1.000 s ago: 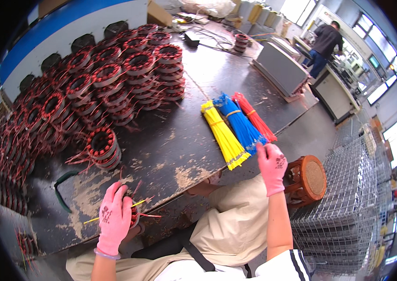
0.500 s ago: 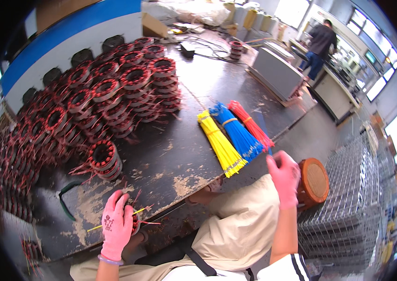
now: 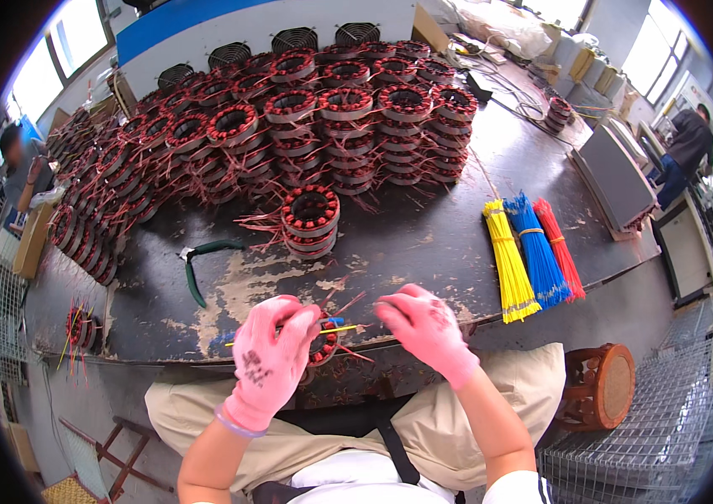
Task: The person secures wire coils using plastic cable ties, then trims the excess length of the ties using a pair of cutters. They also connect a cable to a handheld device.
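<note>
My left hand [image 3: 272,357], in a pink glove, is closed at a small motor stator [image 3: 323,346] with red windings at the table's front edge. A yellow wire [image 3: 341,328] and a blue wire [image 3: 335,321] cross the stator beneath my fingers. Thin reddish leads stick out from it. My right hand [image 3: 430,334], gloved too, is just to the right with thumb and fingers pinched together; what they hold, if anything, does not show. Bundles of yellow wires [image 3: 509,265], blue wires [image 3: 539,252] and red wires [image 3: 558,250] lie to the right.
Stacked stators [image 3: 289,109] fill the back of the table [image 3: 423,244]. A short stator stack [image 3: 310,223] and green-handled cutters [image 3: 194,273] lie nearer. At right are a wooden stool [image 3: 608,386] and wire cages [image 3: 650,454]. Another person [image 3: 688,151] stands far right, another [image 3: 16,172] far left.
My right hand has come from beside the wire bundles to the stator. A blue wire now lies across it along with the yellow one. The view has swung left.
</note>
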`<state>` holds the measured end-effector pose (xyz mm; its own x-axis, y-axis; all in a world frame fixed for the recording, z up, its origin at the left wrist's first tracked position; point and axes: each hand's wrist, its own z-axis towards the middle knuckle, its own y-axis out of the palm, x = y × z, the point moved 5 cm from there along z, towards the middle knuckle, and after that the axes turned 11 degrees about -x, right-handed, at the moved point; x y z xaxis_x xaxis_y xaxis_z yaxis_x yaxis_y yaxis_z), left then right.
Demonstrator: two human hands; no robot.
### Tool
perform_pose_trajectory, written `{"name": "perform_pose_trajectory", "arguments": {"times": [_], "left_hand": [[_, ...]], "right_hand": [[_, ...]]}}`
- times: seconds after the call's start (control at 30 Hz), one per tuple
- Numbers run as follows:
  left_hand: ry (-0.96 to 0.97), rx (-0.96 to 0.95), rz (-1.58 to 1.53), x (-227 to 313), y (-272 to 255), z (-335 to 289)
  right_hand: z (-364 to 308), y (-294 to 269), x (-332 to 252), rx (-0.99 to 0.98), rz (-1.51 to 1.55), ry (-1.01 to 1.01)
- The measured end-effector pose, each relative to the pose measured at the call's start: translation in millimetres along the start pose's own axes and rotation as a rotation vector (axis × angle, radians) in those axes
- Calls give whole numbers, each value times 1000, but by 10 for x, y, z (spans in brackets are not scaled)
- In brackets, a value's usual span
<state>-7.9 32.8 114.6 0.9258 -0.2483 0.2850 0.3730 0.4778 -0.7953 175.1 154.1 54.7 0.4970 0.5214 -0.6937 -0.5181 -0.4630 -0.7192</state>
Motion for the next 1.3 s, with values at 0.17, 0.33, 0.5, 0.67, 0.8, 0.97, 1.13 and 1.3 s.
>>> {"name": "perform_pose_trajectory", "arguments": {"times": [0.17, 0.33, 0.5, 0.67, 0.8, 0.97, 1.13, 1.3], "left_hand": [[-201, -84, -229, -210, 525, -88], [-300, -126, -306, -284, 788, -138], [-180, -242, -350, -307, 848, -110], [-128, -346, -342, -275, 815, -33], [-93, -381, -321, -234, 777, 2], [-106, -398, -279, -189, 777, 35], [-100, -411, -247, -142, 742, 57], [-109, -370, -281, -142, 769, 8]], "right_hand": [[361, 496, 50, -331, 379, 184], [315, 545, 43, -164, 382, 53], [39, 426, 42, 42, 383, 53], [-104, 306, -81, 244, 28, -193], [-5, 273, -81, 128, 141, -199], [62, 274, -57, -46, 302, -48], [94, 250, -20, -62, 339, -28], [114, 245, -24, -100, 289, -72]]}}
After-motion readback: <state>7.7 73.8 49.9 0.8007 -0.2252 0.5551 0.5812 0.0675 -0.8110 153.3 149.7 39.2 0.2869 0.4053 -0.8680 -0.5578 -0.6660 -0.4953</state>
